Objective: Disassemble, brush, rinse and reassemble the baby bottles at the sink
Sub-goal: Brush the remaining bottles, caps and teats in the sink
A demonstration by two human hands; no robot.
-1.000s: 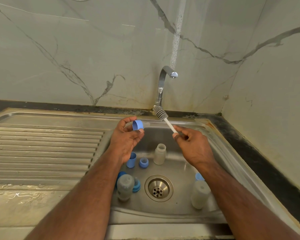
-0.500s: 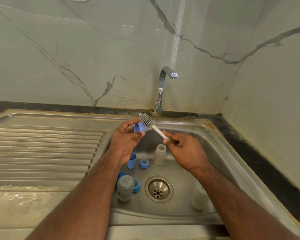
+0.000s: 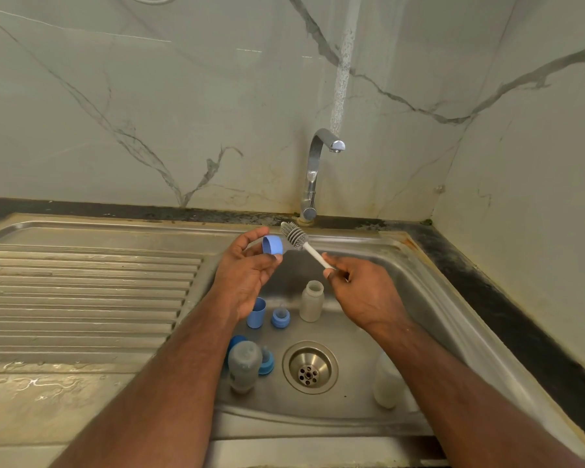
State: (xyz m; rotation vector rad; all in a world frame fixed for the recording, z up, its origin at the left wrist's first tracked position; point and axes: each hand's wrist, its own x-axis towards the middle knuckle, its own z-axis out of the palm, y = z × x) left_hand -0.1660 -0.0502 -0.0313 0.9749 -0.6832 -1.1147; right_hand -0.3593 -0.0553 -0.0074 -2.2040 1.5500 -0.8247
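Observation:
My left hand (image 3: 247, 271) pinches a small blue bottle cap (image 3: 273, 245) above the sink basin. My right hand (image 3: 358, 292) grips the white handle of a bottle brush (image 3: 296, 235); its grey bristle head lies against the cap's right side. Down in the basin stand an open cloudy bottle (image 3: 312, 300), a blue cap (image 3: 256, 313) and a blue collar with teat (image 3: 280, 317). Another cloudy bottle (image 3: 244, 364) stands at front left beside a second blue collar with teat (image 3: 267, 363). A third bottle (image 3: 387, 386) is partly hidden by my right forearm.
The steel sink (image 3: 429, 298) has a drain (image 3: 309, 366) in the middle of its floor. A chrome tap (image 3: 318, 170) rises behind it, with no water running. A ribbed draining board (image 3: 81, 292) lies to the left. Marble walls close the back and right.
My right hand swung the brush head left and down from near the tap base to the blue cap. My left hand kept the cap almost still.

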